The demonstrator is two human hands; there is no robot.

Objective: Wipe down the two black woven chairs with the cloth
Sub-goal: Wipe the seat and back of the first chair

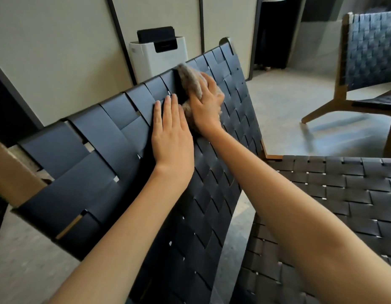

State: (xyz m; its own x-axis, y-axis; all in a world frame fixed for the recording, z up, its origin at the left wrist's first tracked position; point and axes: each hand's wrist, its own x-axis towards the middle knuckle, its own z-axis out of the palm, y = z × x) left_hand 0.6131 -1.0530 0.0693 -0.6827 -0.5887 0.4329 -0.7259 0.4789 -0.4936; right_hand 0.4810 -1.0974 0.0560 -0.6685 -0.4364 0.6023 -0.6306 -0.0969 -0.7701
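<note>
The near black woven chair fills the view: its backrest (98, 137) slants from lower left to upper right and its seat (335, 194) lies at the right. My left hand (171, 132) rests flat, fingers straight, on the upper backrest. Right beside it my right hand (206, 106) presses a crumpled tan cloth (188, 77) against the woven straps near the top edge; the fingers lie over the cloth and hide part of it. A second black woven chair (370, 62) with wooden legs stands at the far right.
A white appliance (159, 55) with a black top stands against the pale wall behind the backrest. A wooden frame piece (12, 172) of the near chair shows at the left. Grey floor (284, 102) runs between the two chairs.
</note>
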